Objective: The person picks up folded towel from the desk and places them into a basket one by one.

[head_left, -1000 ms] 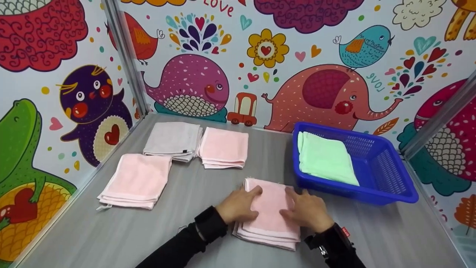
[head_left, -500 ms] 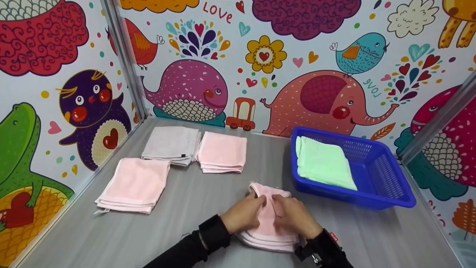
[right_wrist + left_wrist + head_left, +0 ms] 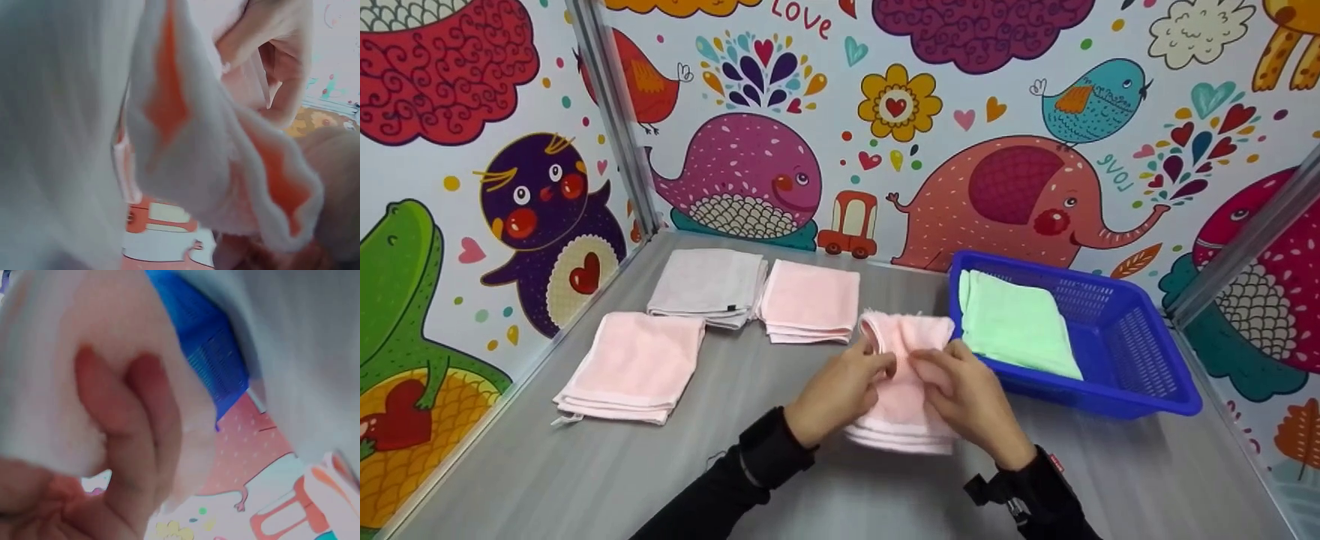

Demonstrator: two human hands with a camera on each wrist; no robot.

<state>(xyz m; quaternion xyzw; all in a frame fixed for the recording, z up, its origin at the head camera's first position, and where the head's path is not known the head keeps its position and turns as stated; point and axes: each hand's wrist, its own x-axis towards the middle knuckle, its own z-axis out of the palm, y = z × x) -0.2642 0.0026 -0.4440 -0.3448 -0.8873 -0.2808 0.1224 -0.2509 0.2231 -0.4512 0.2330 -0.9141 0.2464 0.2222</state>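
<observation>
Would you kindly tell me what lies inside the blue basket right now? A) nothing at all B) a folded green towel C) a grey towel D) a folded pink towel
B: the blue basket holds a folded green towel, while the pink towel is held by both hands outside it.

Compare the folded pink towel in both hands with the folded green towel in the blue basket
The folded pink towel is pink and gripped by the left hand and right hand, its far end lifted off the grey table. The folded green towel is pale green, untouched, and lies flat in the blue plastic basket. Both are folded into layered rectangles of soft cloth.
</observation>
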